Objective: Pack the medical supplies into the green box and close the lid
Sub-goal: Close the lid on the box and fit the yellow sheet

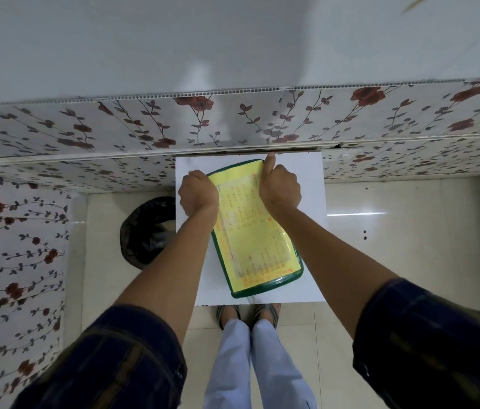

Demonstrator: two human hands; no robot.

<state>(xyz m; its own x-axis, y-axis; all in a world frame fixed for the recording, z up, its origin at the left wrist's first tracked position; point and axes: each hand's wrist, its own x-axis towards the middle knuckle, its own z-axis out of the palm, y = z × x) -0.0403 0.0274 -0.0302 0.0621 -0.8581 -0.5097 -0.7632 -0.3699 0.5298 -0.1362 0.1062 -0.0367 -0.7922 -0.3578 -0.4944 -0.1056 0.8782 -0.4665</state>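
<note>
The green box (265,286) lies on a small white table (306,184), seen from above. Its lid (250,231), covered by a yellow sheet with orange writing, lies flat over it. My left hand (199,194) grips the far left edge of the lid with curled fingers. My right hand (280,187) holds the far right edge, thumb stretched along the far rim. The box's contents are hidden under the lid. No medical supplies show outside the box.
A bin lined with a black bag (148,228) stands on the tiled floor left of the table. Flower-patterned panels (233,125) run along the far side and the left. My legs and sandalled feet (247,315) are below the table's near edge.
</note>
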